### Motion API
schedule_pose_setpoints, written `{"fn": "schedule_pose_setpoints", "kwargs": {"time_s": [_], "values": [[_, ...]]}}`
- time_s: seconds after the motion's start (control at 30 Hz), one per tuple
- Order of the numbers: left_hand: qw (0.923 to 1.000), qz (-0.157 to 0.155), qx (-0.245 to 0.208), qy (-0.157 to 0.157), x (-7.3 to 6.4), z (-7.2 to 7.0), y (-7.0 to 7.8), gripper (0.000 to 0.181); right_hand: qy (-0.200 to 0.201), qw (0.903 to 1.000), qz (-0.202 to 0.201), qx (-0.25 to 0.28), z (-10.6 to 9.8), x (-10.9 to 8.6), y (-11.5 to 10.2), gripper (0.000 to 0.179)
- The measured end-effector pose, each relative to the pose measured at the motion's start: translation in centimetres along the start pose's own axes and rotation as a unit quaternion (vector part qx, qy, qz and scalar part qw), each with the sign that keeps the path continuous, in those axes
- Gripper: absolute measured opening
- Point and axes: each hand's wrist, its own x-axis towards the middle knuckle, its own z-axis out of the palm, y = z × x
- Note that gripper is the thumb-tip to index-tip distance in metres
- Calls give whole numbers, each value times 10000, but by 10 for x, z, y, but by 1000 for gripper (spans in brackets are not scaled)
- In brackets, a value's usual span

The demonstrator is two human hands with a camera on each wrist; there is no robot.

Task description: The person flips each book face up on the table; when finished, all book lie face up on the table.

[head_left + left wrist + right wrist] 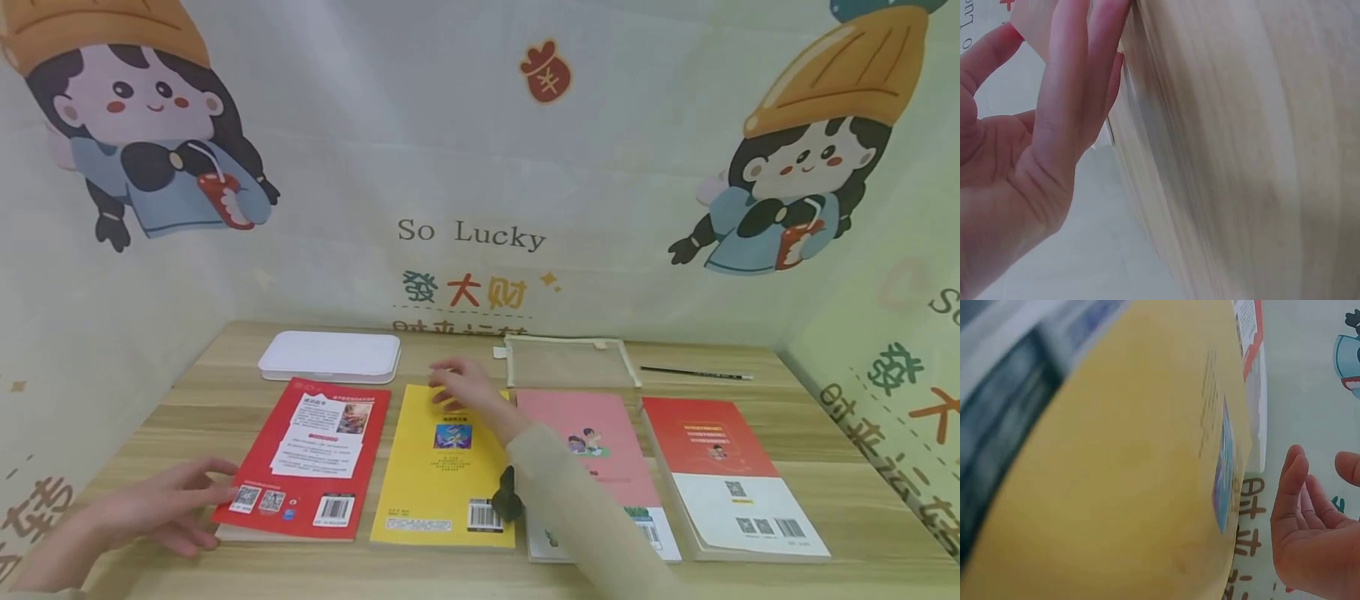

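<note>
My left hand (150, 508) is at the lower left corner of a red book (315, 467), its fingers loosely extended beside the book's edge. In the left wrist view, that hand (1041, 125) has thumb and fingers spread apart, close to the wooden surface. My right hand (465, 387) hovers over the top of a yellow book (442, 492), with loosely bent fingers and nothing between them. The right wrist view shows this hand (1316, 531) with its thumb apart from the fingers, past the yellow cover (1116, 475). My right sleeve (585, 508) partly covers a pink book (555, 417).
A red and white book (735, 475) lies at the right end of the row. Along the back of the wooden table (817, 433) are a white case (330, 354), a mesh zip pouch (570, 362) and a dark pencil (697, 373). A printed cloth (337, 167) hangs behind.
</note>
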Motion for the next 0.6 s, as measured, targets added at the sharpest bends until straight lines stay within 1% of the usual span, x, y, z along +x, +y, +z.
{"fn": "schedule_pose_setpoints", "kwargs": {"time_s": [0.27,0.43,0.6], "values": [[10000,52,17,39,2,0,-3,54,-229,9991,227,259,31,7,-1,31],[9999,101,22,44,2,0,-5,55,-302,9984,360,312,49,5,1,31],[9999,129,7,31,3,0,-5,55,-487,9966,605,277,59,2,3,39]]}}
